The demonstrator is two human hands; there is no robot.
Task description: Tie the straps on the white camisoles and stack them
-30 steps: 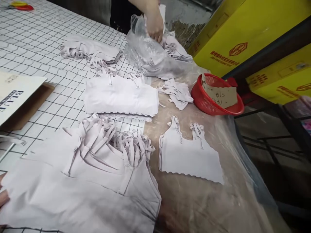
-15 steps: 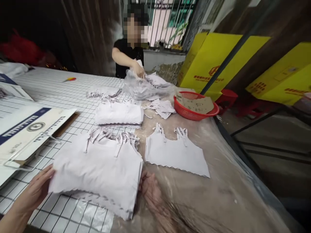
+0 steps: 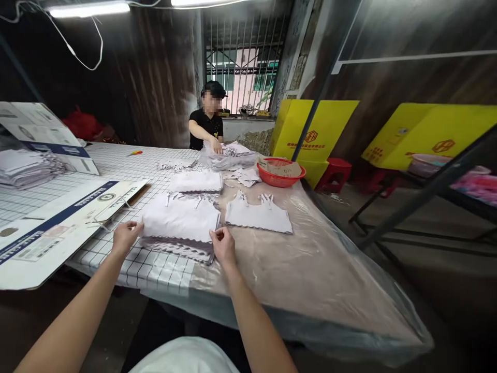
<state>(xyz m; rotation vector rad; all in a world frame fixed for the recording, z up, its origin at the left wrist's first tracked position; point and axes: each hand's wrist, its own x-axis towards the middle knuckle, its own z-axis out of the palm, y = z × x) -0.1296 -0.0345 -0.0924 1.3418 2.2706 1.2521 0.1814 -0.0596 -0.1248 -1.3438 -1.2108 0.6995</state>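
Observation:
A stack of pale lilac strappy camisole tops (image 3: 176, 251) lies in front of me, straps pointing away. My left hand (image 3: 125, 237) pinches the left lower corner of the uppermost camisole top (image 3: 180, 220). Its right lower corner is between the thumb and fingers of my right hand (image 3: 224, 245). Between the hands the hem sits a little above the layers below, whose wavy edges show. A single camisole top (image 3: 256, 216) lies flat to the right of the stack. Behind the stack is another folded pile (image 3: 196, 181).
Cardboard sheets (image 3: 58, 228) lie at the left, near another garment pile (image 3: 27, 168). A red basket (image 3: 280, 178) holds brown card. Across the table (image 3: 287, 274), a co-worker's hand (image 3: 216, 146) reaches into a clear plastic bag (image 3: 229, 160) of garments. A metal pole rises at the right.
My view has tilted up and back. My hands have gone from the stack's sides to the lower corners of its top piece, and the hem has risen slightly.

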